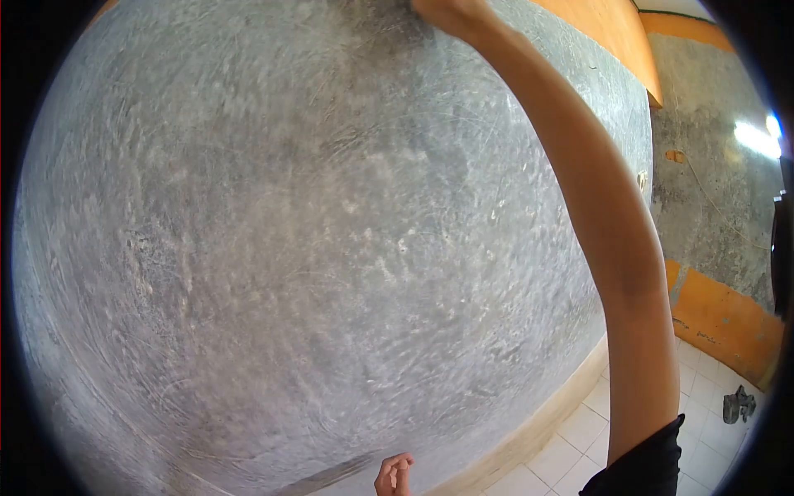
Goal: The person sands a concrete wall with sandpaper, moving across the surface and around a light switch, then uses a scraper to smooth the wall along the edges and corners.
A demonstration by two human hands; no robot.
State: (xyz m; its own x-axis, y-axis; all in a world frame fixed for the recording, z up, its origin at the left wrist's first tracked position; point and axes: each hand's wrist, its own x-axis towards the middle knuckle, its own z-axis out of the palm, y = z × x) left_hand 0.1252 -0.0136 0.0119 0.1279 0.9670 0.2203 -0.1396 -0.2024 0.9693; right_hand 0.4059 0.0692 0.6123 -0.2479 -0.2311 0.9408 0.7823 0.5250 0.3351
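Note:
My right arm reaches up along a grey, rough plastered wall (331, 248). Only the wrist and heel of my right hand (451, 12) show at the top edge; its fingers lie outside the picture. A dark, blurred patch is on the wall beside that hand, and I cannot make out whether it is a shadow or something held. Low in the view, my left hand (394, 474) is partly visible in front of the wall. Its fingers are curled in, with nothing visible in them.
White floor tiles (556, 457) meet the wall along a tan bottom strip (533, 428). An orange and grey wall (715, 302) stands to the right. A small dark object (738, 405) lies on the tiles there. Bright light (757, 140) shows at the far right.

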